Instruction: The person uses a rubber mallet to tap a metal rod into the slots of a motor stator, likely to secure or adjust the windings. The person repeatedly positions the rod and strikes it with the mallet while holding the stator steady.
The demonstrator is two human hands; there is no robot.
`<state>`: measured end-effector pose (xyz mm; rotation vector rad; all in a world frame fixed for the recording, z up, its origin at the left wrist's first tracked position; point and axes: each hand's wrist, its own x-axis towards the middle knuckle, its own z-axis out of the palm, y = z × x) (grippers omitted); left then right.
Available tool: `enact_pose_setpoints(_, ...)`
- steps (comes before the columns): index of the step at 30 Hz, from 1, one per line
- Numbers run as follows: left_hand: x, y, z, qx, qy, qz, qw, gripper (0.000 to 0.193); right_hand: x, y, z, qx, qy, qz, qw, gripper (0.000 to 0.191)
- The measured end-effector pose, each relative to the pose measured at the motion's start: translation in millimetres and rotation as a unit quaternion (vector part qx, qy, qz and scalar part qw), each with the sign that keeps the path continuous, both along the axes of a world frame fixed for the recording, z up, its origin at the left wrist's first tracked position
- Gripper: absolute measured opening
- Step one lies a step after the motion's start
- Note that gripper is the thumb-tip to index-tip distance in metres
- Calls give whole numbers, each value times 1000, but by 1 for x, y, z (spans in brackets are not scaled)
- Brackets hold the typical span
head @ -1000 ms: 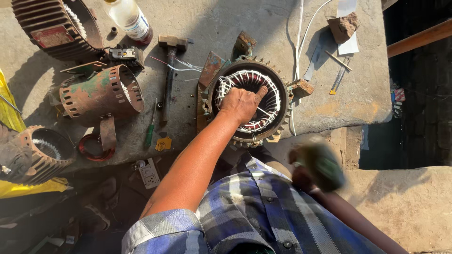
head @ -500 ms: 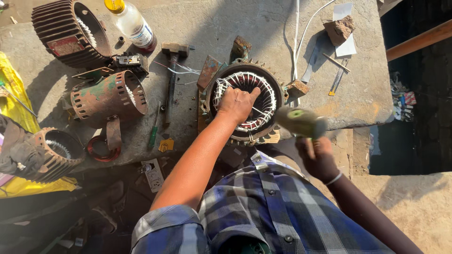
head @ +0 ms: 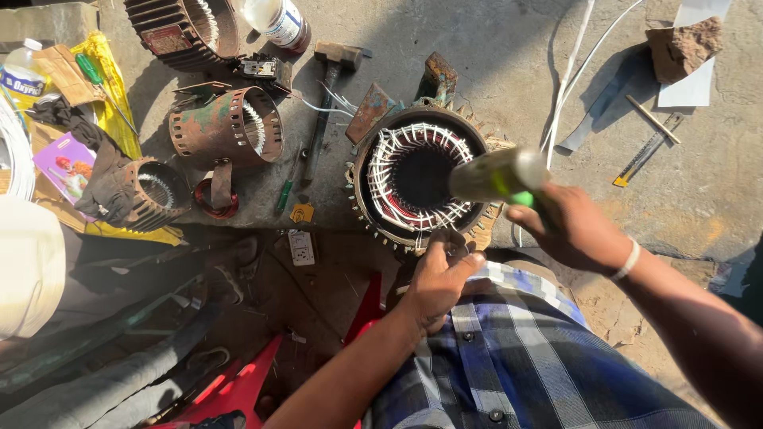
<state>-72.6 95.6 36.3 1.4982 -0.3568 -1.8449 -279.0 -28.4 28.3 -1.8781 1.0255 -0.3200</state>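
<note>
Both hands work at the near edge of the concrete table [head: 715,199]: the left hand [head: 442,280] curls loosely against the near rim of the motor stator [head: 420,176], fingers bent on the outer fins rather than clamped around anything, while the right hand [head: 574,226] is closed firmly around the handle of a mallet [head: 497,176], whose greenish head hangs blurred over the stator's right side. That stator sits upright on the table just beyond the person's checked shirt [head: 509,357], its bore facing up and ringed with white-laced copper windings. It looks heavy and rigid, a finned iron shell that would want both hands under or around the outer casing; the windings and lacing inside seem the delicate part and a poor place to grip. Left of it lie a small green screwdriver [head: 286,193], a rusty perforated housing [head: 226,127] and a darker finned housing [head: 151,191] partly draped with cloth. Farther off are a hammer [head: 330,87], another ribbed casing [head: 187,32] and a plastic bottle [head: 274,20], both cut off by the top edge. To the far right lie a stone [head: 683,48] on a white sheet, a flat blade and a yellow-tipped cutter [head: 645,151]. The mallet's head is too smeared to tell its material or whether it touches the windings, and the stator's right rim is hidden behind it; the shaded floor at near left is hard to read.
</note>
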Motion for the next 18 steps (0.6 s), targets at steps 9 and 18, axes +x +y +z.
enact_pose_setpoints(9, -1, 57, -50, -146, 18, 1, 989, 41, 26, -72, 54, -32, -245, -85, 965, 45)
enact_pose_setpoints(18, 17, 67, -63, -275, -40, -75, 958, 33, 87, -69, 88, 230, -116, -144, 955, 34)
